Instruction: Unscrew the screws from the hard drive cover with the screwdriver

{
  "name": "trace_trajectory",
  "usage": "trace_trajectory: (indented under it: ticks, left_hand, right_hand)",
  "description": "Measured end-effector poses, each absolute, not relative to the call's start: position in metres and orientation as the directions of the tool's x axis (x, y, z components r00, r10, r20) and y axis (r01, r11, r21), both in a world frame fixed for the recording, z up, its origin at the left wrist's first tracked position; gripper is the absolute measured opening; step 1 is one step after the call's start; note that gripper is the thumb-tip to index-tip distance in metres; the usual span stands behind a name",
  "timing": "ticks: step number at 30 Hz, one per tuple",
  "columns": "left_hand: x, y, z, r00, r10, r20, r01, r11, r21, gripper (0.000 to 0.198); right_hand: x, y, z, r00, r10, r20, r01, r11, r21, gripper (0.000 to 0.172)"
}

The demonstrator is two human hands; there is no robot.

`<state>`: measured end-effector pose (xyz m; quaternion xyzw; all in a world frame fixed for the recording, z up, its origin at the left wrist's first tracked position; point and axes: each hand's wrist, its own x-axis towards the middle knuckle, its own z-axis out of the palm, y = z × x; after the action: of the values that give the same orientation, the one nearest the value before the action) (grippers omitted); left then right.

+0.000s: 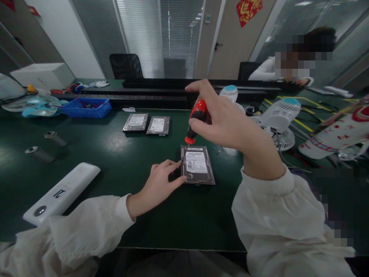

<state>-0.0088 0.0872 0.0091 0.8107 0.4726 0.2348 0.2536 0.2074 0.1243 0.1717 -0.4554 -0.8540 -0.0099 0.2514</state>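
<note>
A hard drive (pixel 198 159) with a white label lies flat on the green table in front of me. My left hand (pixel 161 181) grips its left edge, thumb on the lower left corner and index fingertip beside the screwdriver's tip. Above the drive, my right hand (pixel 221 119) is closed around the red and black handle of a screwdriver (pixel 198 111). Its thin shaft slants down to the drive's left side, where the tip meets the edge. Whether the tip sits in a screw is too small to tell. Several tiny screws (pixel 217 151) lie right of the drive.
Two more hard drives (pixel 158 125) lie farther back. At left are a blue bin (pixel 86 107), metal cylinders (pixel 40 154) and a long white device (pixel 62 192). White fans (pixel 281 113) and a patterned white object (pixel 334 134) stand at right. Another person (pixel 265 69) sits across.
</note>
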Motion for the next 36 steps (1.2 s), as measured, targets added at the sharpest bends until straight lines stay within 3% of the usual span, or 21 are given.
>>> trace_trajectory:
  ticks: [7, 11, 19, 36]
  left_hand:
    - [-0.0087, 0.0874, 0.0107, 0.44, 0.888, 0.132, 0.655, -0.418, 0.63, 0.049]
    - [-0.0089, 0.0875, 0.009, 0.446, 0.884, 0.144, 0.649, -0.43, 0.627, 0.049]
    - [-0.0094, 0.0867, 0.0093, 0.446, 0.884, 0.139, 0.642, -0.424, 0.638, 0.05]
    - [-0.0096, 0.0868, 0.0072, 0.438, 0.886, 0.153, 0.655, -0.431, 0.621, 0.05]
  right_hand:
    - [0.2078, 0.1243, 0.1759, -0.416, 0.779, 0.47, 0.813, 0.55, -0.192, 0.031]
    - [0.2082, 0.1239, 0.1753, -0.473, 0.754, 0.457, 0.761, 0.61, -0.22, 0.044]
    - [0.2058, 0.1239, 0.1753, -0.403, 0.787, 0.468, 0.812, 0.543, -0.214, 0.028]
    - [0.2073, 0.1234, 0.1749, -0.457, 0.756, 0.47, 0.754, 0.609, -0.247, 0.027]
